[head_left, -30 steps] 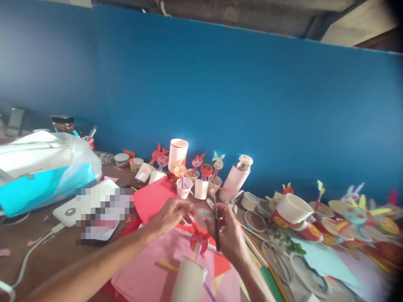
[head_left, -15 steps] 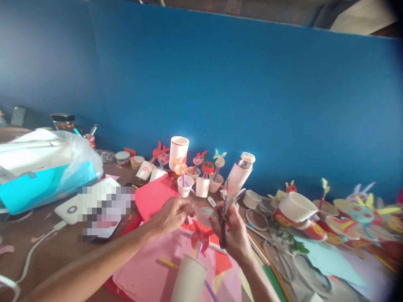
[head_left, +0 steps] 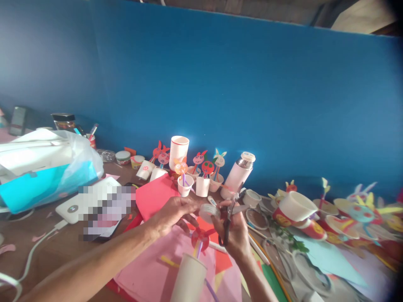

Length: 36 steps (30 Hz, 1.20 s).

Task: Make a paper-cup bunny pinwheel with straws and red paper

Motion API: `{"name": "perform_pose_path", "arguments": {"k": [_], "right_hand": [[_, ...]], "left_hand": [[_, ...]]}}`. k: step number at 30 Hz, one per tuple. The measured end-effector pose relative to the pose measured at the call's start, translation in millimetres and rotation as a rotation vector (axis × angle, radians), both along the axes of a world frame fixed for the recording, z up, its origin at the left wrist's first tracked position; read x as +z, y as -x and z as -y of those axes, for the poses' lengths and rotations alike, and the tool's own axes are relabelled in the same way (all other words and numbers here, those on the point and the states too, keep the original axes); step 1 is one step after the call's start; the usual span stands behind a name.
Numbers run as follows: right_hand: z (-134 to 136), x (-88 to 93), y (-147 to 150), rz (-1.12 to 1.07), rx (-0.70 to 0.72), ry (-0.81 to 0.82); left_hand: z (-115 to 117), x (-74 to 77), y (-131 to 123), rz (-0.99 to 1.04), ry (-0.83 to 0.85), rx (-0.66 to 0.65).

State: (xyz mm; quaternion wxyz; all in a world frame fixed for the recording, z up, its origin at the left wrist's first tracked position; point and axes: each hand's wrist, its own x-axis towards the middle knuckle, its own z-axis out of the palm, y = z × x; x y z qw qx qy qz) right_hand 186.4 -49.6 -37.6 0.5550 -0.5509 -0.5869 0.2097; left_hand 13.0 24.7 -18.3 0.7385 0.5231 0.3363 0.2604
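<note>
My left hand (head_left: 171, 216) reaches in from the lower left, its fingertips pinching a white paper disc (head_left: 208, 212). My right hand (head_left: 234, 235) grips dark-handled scissors (head_left: 229, 214), whose metal blades tilt up and right against the disc's edge. Below the hands, a red paper pinwheel (head_left: 200, 238) stands on a purple straw in a white paper cup (head_left: 189, 279). A pink paper sheet (head_left: 141, 268) lies under my forearms, and a red-pink foam sheet (head_left: 154, 197) sits beyond my left hand.
Past my hands stand a pink thermos flask (head_left: 237, 174) and small paper cups holding paper animal faces on sticks (head_left: 208, 167). A plastic bag (head_left: 47, 172) and a power bank (head_left: 71, 208) lie left. Paper crafts and a tipped cup (head_left: 294, 214) crowd the right, before a blue wall (head_left: 220, 84).
The scissors have swung from nearly upright to tilted right, with the blades now at the disc. The disc shows a fuller, whiter face, and my hands have drawn closer together.
</note>
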Motion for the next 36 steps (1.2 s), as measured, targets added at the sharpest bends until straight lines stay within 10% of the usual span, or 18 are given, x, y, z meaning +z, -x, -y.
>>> {"name": "perform_pose_path", "arguments": {"k": [36], "right_hand": [[8.1,13.0,-10.8,0.105,0.135,-0.011]], "left_hand": [[5.7,3.5,1.7,0.084,0.204,0.009]]}}
